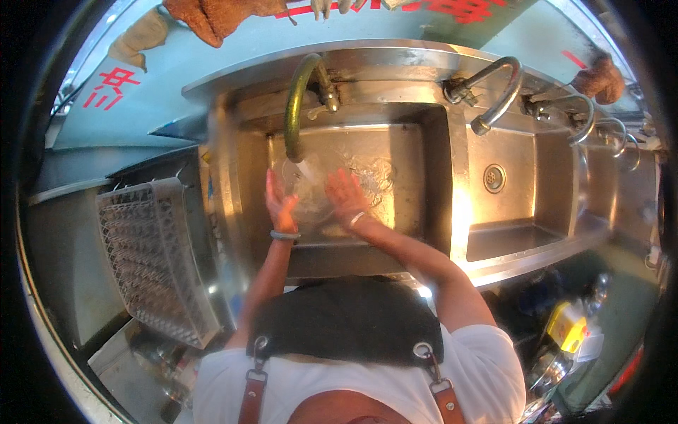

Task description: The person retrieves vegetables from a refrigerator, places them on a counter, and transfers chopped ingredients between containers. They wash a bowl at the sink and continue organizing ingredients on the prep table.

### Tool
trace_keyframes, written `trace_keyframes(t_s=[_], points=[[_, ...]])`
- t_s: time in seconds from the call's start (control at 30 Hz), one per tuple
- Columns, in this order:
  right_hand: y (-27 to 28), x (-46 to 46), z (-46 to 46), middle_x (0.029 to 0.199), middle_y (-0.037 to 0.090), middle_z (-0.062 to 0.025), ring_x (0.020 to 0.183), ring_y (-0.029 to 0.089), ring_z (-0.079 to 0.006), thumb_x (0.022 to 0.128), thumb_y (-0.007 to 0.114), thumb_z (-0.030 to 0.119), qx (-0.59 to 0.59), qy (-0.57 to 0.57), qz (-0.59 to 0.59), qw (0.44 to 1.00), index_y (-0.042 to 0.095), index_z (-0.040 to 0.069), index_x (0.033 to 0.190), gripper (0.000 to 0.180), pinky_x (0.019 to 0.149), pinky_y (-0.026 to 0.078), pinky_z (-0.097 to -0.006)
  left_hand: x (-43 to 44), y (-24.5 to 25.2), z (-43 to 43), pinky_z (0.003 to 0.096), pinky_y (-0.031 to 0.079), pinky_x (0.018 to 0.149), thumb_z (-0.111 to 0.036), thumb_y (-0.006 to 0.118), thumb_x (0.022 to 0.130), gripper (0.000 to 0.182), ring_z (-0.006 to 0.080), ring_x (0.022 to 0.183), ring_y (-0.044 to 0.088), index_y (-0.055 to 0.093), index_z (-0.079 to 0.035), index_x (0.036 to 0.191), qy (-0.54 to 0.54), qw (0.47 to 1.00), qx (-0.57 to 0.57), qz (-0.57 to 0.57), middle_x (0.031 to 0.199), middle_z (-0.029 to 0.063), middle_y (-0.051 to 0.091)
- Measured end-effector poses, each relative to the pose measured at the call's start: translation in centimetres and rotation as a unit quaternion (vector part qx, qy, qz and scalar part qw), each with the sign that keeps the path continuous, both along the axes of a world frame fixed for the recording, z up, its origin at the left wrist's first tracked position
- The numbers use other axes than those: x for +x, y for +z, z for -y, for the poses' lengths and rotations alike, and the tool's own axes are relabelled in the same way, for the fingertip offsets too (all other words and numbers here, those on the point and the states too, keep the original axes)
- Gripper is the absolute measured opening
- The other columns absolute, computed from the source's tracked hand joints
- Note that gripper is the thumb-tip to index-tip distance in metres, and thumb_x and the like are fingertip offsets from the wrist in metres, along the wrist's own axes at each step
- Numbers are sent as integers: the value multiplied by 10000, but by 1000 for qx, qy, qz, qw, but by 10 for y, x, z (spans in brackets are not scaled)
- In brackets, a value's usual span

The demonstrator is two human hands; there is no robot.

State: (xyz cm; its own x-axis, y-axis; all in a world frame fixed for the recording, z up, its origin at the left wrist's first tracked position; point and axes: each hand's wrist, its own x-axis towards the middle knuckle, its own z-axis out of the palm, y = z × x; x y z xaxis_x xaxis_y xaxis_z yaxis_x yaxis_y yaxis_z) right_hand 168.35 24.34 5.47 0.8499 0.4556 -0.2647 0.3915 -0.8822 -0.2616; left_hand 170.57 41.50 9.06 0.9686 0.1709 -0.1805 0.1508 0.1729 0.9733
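Water streams from a curved faucet (294, 111) into the left stainless steel sink basin (339, 259). My left hand (280, 204) is beside the stream on its left, fingers spread and holding nothing. On the other side of the stream, my right hand (347, 196) is held palm down with its fingers apart. A bangle (285, 235) circles my left wrist, and a thin band (357, 218) is on the right one. Rippling water (373, 177) lies on the basin floor just right of my right hand.
A second basin (503, 206) with a drain (494, 178) adjoins on the right, under another faucet (498, 98). At left hangs a perforated plastic basket (153, 265). Gloves (140, 40) hang along the blue wall panel (222, 58). A yellow container (567, 327) stands lower right.
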Motion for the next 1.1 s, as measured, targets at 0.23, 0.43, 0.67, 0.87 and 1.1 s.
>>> trace_keyframes(t_s=[0.23, 0.43, 0.67, 0.87, 1.1], points=[[14, -16, -42, 1460, 360, -128, 1362, 311, -273, 847, 574, 281, 637, -129, -399, 647, 409, 56, 1391, 612, 1089, 281, -400, 13, -1, -4, 372, 300, 1065, -65, 654, 611, 854, 272, 1257, 386, 380, -82, 1420, -9, 995, 100, 22, 1342, 140, 402], [-5, 32, 38, 1467, 346, -129, 1388, 254, -283, 890, 499, 282, 71, 106, 14, 992, 480, 66, 1312, 474, 1147, 144, -452, 11, 19, -13, 344, 354, 1007, -48, 659, 611, 852, 245, 1188, 435, 391, -90, 1419, -64, 971, 227, -36, 1307, 114, 432], [-3, 32, -29, 1315, 516, -147, 1214, 480, -321, 857, 495, 196, -1, -1, -127, 992, 623, 56, 1102, 310, 1058, 330, -401, 25, 0, -7, 300, 406, 950, -1, 599, 688, 772, 202, 1185, 476, 349, -14, 1418, -34, 983, -121, -132, 1412, 126, 405], [-38, 33, -65, 1027, 637, -170, 858, 640, -314, 814, 547, 122, 537, -236, -170, 792, 621, 60, 994, 204, 757, 520, -440, 0, -6, 8, 303, 424, 928, -40, 552, 775, 593, 189, 1043, 544, 414, -26, 1351, -88, 956, -225, -166, 1132, 54, 556], [-56, 25, -104, 1012, 631, -210, 865, 643, -347, 895, 479, 155, 505, -435, -172, 726, 515, 55, 1091, 223, 699, 497, -499, 3, -31, 18, 321, 465, 859, -277, 558, 903, 314, 180, 981, 575, 580, -70, 1139, -43, 939, -260, -221, 1074, 48, 611]])
